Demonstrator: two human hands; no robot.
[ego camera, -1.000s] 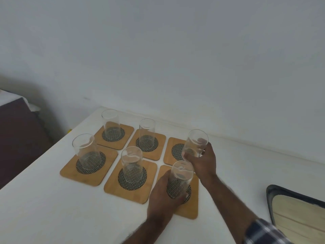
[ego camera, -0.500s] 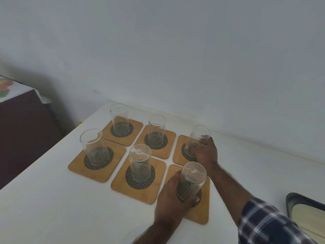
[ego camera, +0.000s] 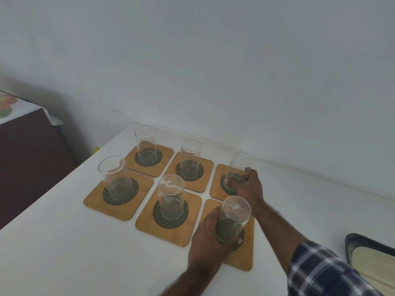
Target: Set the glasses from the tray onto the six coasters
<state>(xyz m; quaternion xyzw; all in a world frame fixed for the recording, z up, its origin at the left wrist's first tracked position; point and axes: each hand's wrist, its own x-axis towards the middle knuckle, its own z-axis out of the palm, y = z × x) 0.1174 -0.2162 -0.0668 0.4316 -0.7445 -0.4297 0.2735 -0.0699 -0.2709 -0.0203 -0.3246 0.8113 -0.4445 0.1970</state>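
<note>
Step in hand, imo: seating the last 2 glasses. Landmark = tray (ego camera: 350, 244), dark rim at the right edge, bare wood inside as far as it shows. Left hand (ego camera: 205, 242) is curled round the near glass (ego camera: 233, 221), which sits over the coaster (ego camera: 241, 259) closest to the tray; right hand (ego camera: 248, 186) wraps the far glass (ego camera: 238, 171), one coaster further back from the tray. Can't tell if either base is fully down, fingers hide the contact. To do it well: lower straight, base flat on the mesh disc, centred, then let fingers go outward w/o dragging the wall; release one at a time. Both glasses stand roughly upright, long axis vertical, open mouth up. Other 4 glasses (ego camera: 171, 197) stand upright on coasters further from the tray, well apart from both hands.
</note>
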